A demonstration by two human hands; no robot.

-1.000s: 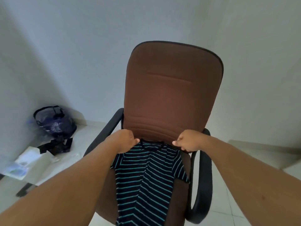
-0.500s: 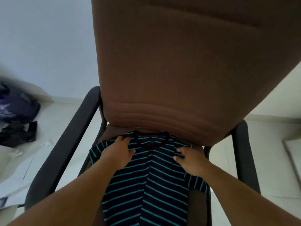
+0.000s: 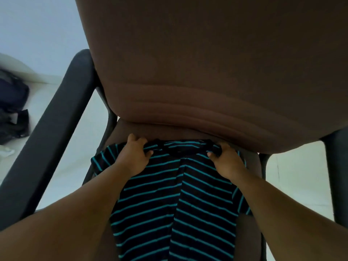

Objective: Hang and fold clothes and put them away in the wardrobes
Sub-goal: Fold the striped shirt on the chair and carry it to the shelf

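Both hands [image 3: 135, 155] gripping striped shirt [image 3: 175, 204]

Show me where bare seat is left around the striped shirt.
A bare strip of seat lies between the backrest and the striped shirt collar. Another shows at the right front corner. The middle is crowded: left hand and right hand grip the shoulders.
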